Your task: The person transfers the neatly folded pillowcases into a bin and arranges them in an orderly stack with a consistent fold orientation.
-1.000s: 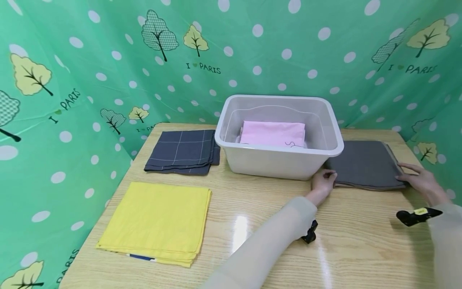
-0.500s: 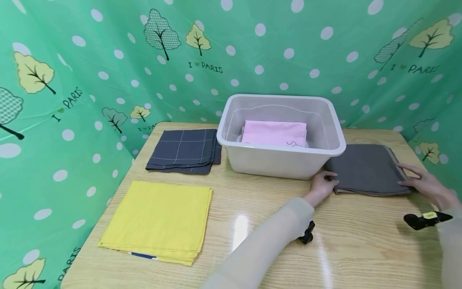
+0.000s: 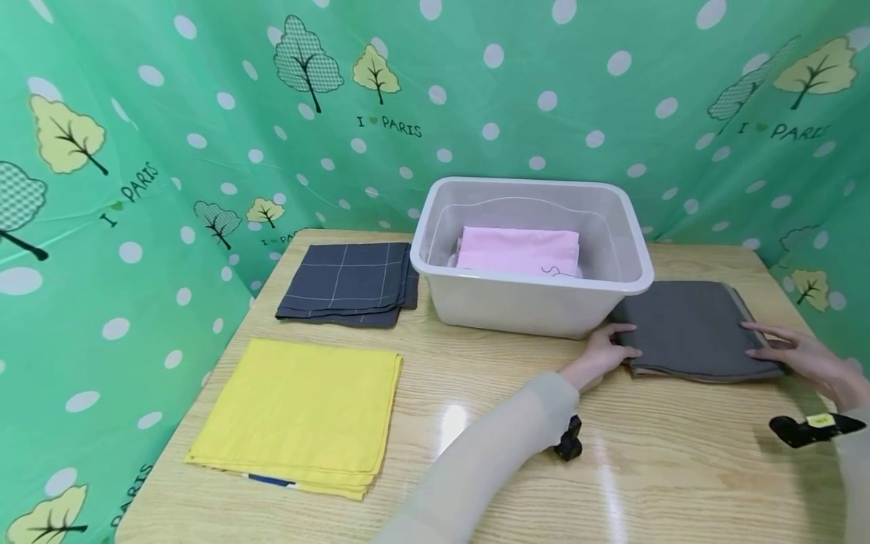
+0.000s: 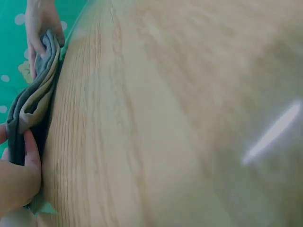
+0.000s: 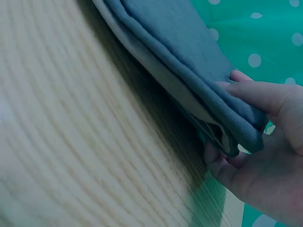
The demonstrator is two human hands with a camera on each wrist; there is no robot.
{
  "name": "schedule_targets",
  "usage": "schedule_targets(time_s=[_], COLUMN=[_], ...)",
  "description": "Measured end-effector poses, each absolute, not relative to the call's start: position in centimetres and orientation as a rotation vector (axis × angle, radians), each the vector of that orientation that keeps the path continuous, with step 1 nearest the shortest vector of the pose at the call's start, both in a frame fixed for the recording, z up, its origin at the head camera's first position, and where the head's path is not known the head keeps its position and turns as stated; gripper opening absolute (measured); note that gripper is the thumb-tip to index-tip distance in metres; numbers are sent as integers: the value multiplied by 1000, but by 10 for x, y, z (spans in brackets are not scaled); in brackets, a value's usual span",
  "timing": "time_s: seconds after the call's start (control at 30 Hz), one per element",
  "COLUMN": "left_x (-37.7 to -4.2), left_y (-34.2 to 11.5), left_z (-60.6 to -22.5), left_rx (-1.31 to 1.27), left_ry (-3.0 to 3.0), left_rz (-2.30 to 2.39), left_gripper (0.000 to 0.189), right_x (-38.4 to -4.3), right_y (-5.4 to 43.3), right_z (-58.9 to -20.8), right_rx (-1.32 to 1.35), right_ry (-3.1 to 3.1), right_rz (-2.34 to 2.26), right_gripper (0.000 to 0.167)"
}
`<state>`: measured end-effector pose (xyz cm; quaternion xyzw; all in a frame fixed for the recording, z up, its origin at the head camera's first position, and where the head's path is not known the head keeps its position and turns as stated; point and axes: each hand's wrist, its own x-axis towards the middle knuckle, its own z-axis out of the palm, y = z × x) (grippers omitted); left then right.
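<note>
Both hands hold a folded dark grey cloth (image 3: 693, 329) with a tan underside, at the right of the table beside the bin. My left hand (image 3: 601, 353) pinches its left side, close to the bin's lower corner. On the opposite side my right hand (image 3: 805, 359) grips the cloth, thumb on top and fingers beneath, as the right wrist view shows with the stacked layers (image 5: 184, 80). In the left wrist view the cloth's near edge (image 4: 35, 97) sags between the two hands, its layers bunched in folds.
A light grey plastic bin (image 3: 523, 302) stands at the back, with a folded pink cloth (image 3: 519, 249) inside. To its left lies a folded dark checked cloth (image 3: 343, 279). A folded yellow cloth (image 3: 299, 415) lies front left. A green dotted curtain (image 3: 489, 98) hangs behind the table.
The grey cloth has shifted toward the person and slightly right, with both hands on it. The left fingers now reach further over its edge. The bin and other cloths stay put.
</note>
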<state>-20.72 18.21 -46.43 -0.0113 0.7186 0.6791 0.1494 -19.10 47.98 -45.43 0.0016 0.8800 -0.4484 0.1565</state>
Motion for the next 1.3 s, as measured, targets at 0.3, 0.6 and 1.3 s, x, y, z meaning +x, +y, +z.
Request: schedule_targets(time_s=[0.3,0.6,1.3], left_x=[-197,-184,-152], left_y=[177,168,140], left_z=[-458,-446,-414], left_rx=[-59,21,180], left_ry=[1978,1953,1774], left_rz=[2041,2051,2095], left_gripper=[32,33,32], right_x=[-177,-161,-158], right_y=[483,477,527], right_z=[-454,-449,-475], right_rx=[35,21,-151], right_ry=[2494,2578,2606], right_rz=[-1386,-1465,-1596], right_gripper=[59,55,59])
